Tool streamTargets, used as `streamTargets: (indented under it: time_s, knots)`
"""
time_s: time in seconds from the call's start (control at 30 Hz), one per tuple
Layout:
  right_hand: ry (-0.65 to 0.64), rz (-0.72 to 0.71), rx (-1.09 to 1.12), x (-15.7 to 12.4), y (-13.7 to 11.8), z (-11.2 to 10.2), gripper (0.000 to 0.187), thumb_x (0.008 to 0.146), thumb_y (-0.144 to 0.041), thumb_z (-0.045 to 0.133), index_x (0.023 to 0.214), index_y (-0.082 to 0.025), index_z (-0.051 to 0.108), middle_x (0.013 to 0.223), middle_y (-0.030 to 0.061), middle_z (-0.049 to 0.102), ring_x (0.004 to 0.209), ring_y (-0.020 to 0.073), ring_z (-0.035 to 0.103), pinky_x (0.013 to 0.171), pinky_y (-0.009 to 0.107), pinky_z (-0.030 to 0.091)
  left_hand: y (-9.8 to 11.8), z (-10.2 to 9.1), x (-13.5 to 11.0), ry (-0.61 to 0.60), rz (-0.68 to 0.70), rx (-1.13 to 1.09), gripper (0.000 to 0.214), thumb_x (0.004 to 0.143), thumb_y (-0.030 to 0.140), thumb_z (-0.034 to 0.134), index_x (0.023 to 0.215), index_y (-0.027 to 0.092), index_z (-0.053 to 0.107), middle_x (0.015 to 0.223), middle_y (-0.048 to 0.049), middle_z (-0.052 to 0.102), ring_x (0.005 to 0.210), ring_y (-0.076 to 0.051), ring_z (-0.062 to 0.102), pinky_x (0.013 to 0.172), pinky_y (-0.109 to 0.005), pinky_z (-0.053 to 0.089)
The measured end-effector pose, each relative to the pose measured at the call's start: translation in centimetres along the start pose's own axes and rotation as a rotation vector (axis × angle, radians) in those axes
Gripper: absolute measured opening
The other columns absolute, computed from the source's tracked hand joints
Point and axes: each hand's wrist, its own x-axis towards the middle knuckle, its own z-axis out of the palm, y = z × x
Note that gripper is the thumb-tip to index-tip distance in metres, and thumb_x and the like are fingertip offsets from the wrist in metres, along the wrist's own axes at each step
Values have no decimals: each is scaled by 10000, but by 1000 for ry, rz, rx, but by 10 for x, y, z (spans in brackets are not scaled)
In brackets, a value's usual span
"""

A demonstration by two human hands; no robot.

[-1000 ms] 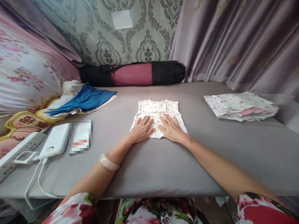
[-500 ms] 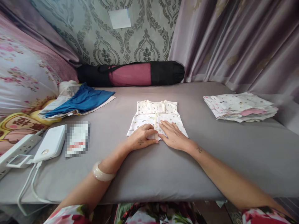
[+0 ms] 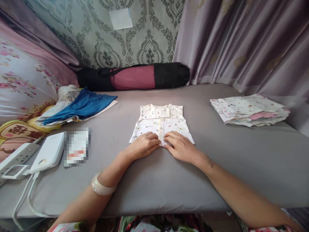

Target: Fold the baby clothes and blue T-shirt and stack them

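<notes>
A small white baby shirt with a tiny scattered print lies on the grey sheet in front of me, its sleeves folded inward across the top and a cream placket running down the middle. At its near edge, my left hand has curled fingers and thumb closed on the hem, just left of the placket. My right hand pinches the same hem a little to the right, its thumb almost meeting the left hand. The fingertips and part of the hem are partly hidden beneath the hands.
On the right sits a stack of folded printed clothes. To the left lie a blue garment, a blurred packet, a white power bank with cables and a power strip. A long black-and-pink bag rests against the wall.
My fingers have drawn back toward the near hem and curled in. The right hand, which lay flatter on the shirt, now grips its edge. The view has shifted slightly.
</notes>
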Motion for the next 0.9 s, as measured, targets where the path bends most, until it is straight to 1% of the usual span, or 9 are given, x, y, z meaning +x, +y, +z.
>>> streamTargets:
  time_s: [0.1, 0.2, 0.33, 0.4, 0.47, 0.53, 0.73, 0.83, 0.9]
  knots:
    - [2, 10, -7, -1, -3, -1, 90, 923, -272, 580, 959, -217, 642, 1107, 62, 641, 1070, 211, 567, 907, 332, 464, 1, 2, 2, 2, -8, 20, 317, 1015, 306, 354, 1075, 195, 644, 986, -80, 648, 922, -192, 594, 811, -314, 489]
    - [7, 19, -9, -1, -3, -1, 94, 905, -282, 608, 971, -222, 635, 1088, 53, 641, 1047, 207, 566, 892, 327, 461, 0, 7, 3, 38, -57, -21, 268, 1003, 298, 387, 1040, 186, 628, 960, -77, 656, 924, -194, 602, 806, -309, 491]
    - [25, 40, -54, 1, 0, 2, 67, 921, -226, 569, 958, -209, 623, 1046, 50, 642, 1004, 201, 565, 855, 315, 455, -2, 14, 6, 116, -205, -108, 185, 972, 281, 446, 1013, 191, 603, 914, -58, 666, 874, -183, 620, 768, -299, 496]
    - [40, 51, -89, 2, 1, 4, 119, 944, -175, 510, 911, -205, 620, 995, 51, 642, 970, 194, 564, 836, 306, 447, -1, 16, 7, 132, -288, -141, 165, 959, 284, 460, 1000, 198, 595, 899, -50, 667, 840, -177, 626, 732, -292, 498]
    - [45, 60, -105, 4, 3, 6, 180, 958, -152, 473, 871, -207, 621, 952, 50, 639, 943, 188, 563, 820, 298, 441, -1, 17, 8, 139, -333, -160, 166, 954, 295, 462, 1003, 201, 589, 902, -51, 668, 822, -176, 630, 710, -290, 498]
    - [42, 60, -101, 5, 4, 6, 186, 964, -161, 476, 870, -209, 629, 954, 47, 642, 945, 186, 563, 818, 295, 440, 0, 17, 8, 146, -333, -167, 174, 956, 297, 454, 1017, 198, 584, 912, -58, 669, 828, -181, 632, 719, -298, 501]
    - [-12, 48, -54, 3, 8, 1, 85, 935, -239, 575, 940, -221, 658, 1057, 38, 652, 1015, 196, 574, 819, 314, 462, -1, 18, 7, 141, -317, -168, 182, 963, 290, 438, 1040, 205, 580, 966, -68, 676, 897, -198, 635, 776, -325, 513]
    - [-42, 7, -45, 2, 11, -1, 108, 941, -227, 559, 950, -227, 667, 1093, 36, 651, 1026, 191, 578, 830, 315, 470, -1, 18, 7, 140, -322, -162, 192, 968, 294, 429, 1051, 208, 579, 976, -68, 679, 902, -201, 638, 775, -328, 517]
    - [-39, -22, -65, 3, 12, -1, 148, 956, -215, 524, 946, -221, 671, 1092, 41, 651, 1021, 191, 579, 833, 312, 472, -1, 18, 7, 141, -311, -153, 191, 967, 291, 430, 1048, 206, 580, 967, -69, 678, 894, -202, 637, 771, -328, 516]
